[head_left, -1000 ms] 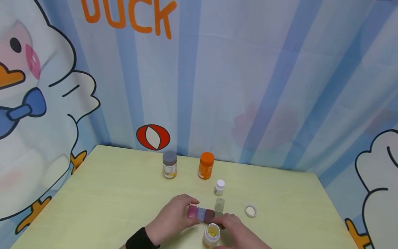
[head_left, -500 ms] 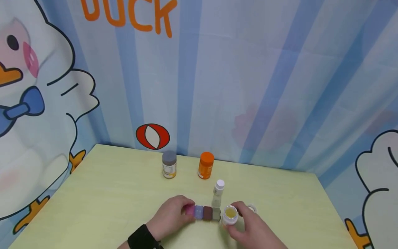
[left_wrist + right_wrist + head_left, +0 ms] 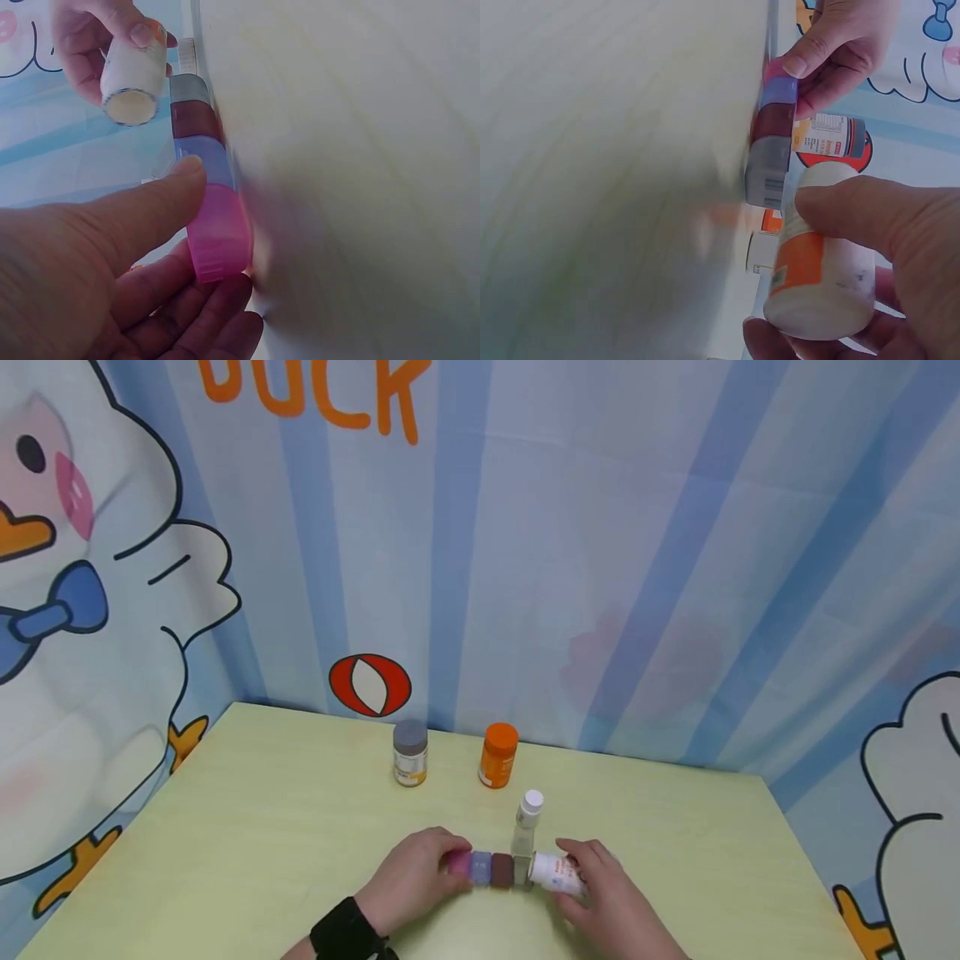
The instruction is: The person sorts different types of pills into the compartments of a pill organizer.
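A pill organizer (image 3: 502, 870) lies on the table as a row of pink, blue, maroon and grey-green compartments. Its grey-green end has the clear lid (image 3: 522, 841) standing open toward the back. My left hand (image 3: 416, 877) holds the pink end (image 3: 219, 232) between thumb and fingers. In my right hand (image 3: 611, 893) is a white pill bottle (image 3: 557, 872) with an orange label patch, gripped round its body. The bottle is uncapped and tipped over to the left, its mouth right at the grey-green compartment (image 3: 768, 169). The left wrist view shows its open mouth (image 3: 130, 107).
Behind the organizer stands a small white bottle (image 3: 530, 808) with a white cap. Farther back are an orange bottle (image 3: 498, 756) and a grey-capped bottle (image 3: 410, 753). A printed curtain (image 3: 510, 568) hangs beyond the table's (image 3: 285, 827) back edge.
The right hand has carried the pill bottle from in front of the organizer to its right end and tipped it from upright to leftward. The left hand stays at the pink end.
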Demonstrator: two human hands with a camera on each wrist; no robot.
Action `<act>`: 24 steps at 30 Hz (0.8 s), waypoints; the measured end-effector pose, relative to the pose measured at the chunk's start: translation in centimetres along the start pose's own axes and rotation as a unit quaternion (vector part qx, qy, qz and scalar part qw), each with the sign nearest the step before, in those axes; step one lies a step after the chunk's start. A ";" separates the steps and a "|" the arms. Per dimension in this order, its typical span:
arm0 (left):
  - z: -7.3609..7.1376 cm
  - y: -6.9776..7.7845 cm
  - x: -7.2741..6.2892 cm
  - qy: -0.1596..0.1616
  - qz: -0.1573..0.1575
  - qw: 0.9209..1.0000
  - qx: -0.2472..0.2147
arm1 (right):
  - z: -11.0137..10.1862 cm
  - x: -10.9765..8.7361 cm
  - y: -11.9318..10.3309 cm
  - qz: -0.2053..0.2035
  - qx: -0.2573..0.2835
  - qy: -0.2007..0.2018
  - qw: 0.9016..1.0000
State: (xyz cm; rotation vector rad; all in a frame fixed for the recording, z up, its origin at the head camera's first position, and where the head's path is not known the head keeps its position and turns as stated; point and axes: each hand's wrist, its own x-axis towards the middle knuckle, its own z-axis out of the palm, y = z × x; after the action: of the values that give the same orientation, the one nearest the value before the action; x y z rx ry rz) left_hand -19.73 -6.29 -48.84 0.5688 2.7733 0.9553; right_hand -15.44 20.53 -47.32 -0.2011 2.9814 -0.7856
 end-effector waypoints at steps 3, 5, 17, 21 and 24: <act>-0.1 0.1 0.0 -0.002 -0.001 1.000 0.001 | 0.1 0.1 0.0 0.007 0.013 0.002 1.000; -0.2 0.1 0.0 -0.003 -0.003 1.000 0.002 | 0.1 0.0 0.1 0.004 0.017 0.013 1.000; -0.2 0.3 0.0 -0.003 -0.009 1.000 -0.001 | 0.3 -0.3 -0.2 -0.032 -0.017 0.065 0.997; -0.2 0.2 0.0 -0.001 -0.008 1.000 0.001 | 0.3 -0.3 -0.4 -0.039 -0.026 0.075 0.996; -0.1 0.2 -0.1 0.001 -0.005 1.000 0.003 | 0.3 -0.3 -0.4 -0.041 -0.020 0.083 0.995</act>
State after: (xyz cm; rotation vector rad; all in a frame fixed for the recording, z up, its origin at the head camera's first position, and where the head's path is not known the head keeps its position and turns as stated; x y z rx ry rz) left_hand -19.64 -6.25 -48.61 0.5551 2.7795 0.9469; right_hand -15.02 20.09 -47.40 -0.2741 3.1664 -0.7880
